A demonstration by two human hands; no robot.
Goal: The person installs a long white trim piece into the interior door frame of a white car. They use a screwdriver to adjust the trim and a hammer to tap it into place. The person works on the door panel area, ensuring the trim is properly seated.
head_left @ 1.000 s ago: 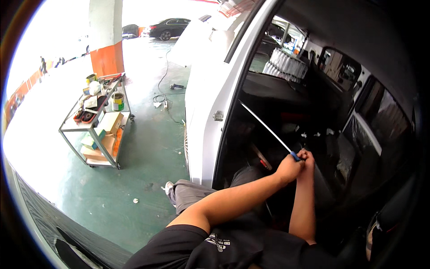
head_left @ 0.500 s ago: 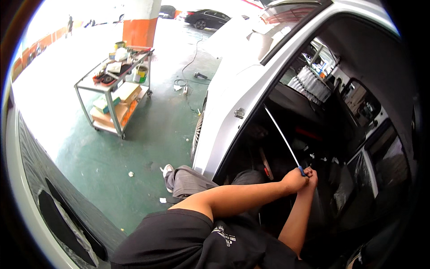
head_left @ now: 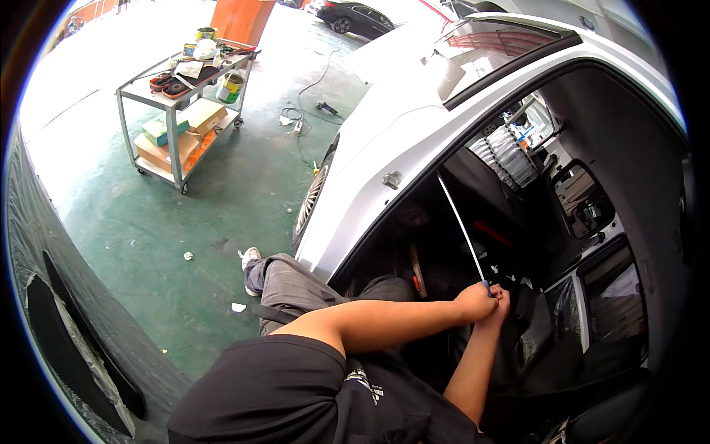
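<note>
A long screwdriver (head_left: 464, 233), with a thin bright shaft and a blue handle, slants up and away inside the open door space of a white car (head_left: 376, 183). My left hand (head_left: 474, 303) is closed around its handle. Pressed against it on the right is my right hand (head_left: 501, 301), fingers curled in by the handle; the two hands overlap and hide most of the grip. Beyond the door frame, the shaft's far end lies close to the dark interior trim. What the tip touches cannot be made out.
A metal trolley (head_left: 176, 106) with tools, tins and boxes stands on the green floor to the left. Near it lie a corded power tool (head_left: 326, 109) and its cable. A plastic-covered vehicle panel (head_left: 55, 311) lines my left side. A wooden-handled tool (head_left: 416, 268) rests in the dark footwell.
The whole view has shifted, so the trolley and floor appear further left and more of the car roof shows. Both hands keep the screwdriver at nearly the same slant.
</note>
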